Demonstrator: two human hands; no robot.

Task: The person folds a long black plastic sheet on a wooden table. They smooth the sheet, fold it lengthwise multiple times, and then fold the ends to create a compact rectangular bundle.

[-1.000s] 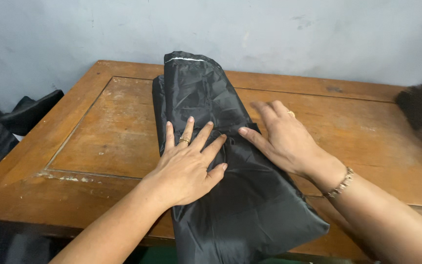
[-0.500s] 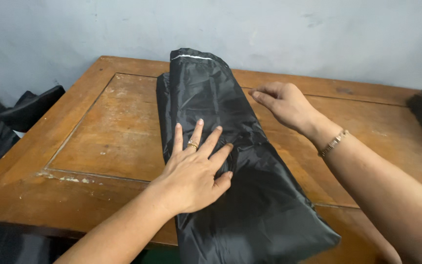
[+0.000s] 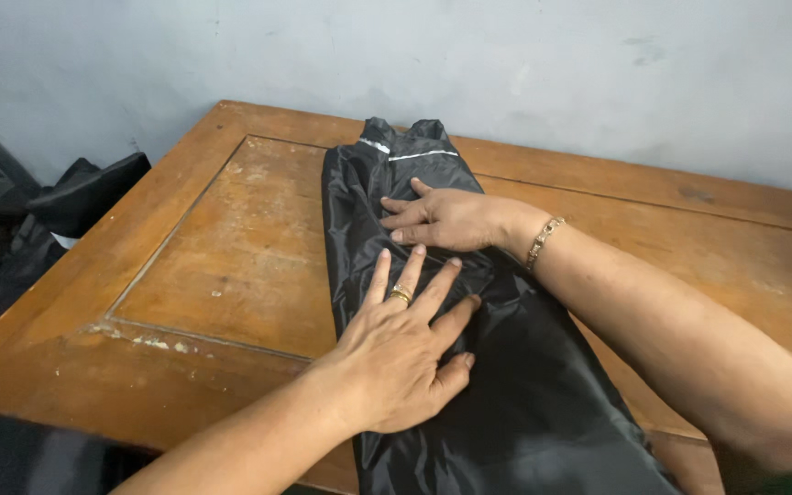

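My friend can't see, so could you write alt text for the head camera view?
Both hands press flat on a folded black garment lying on a worn wooden table: the left hand nearer, the right hand beyond it.

Counter: you face a worn wooden counter point(image 3: 231, 238) with a raised rim and chipped paint.
Wall: pale grey wall point(image 3: 506, 64) stands just behind it.
Left: dark bags point(image 3: 66, 197) beside it.

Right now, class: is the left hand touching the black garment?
Touching. The head view shows the left hand pressed flat, fingers spread, on the black garment.
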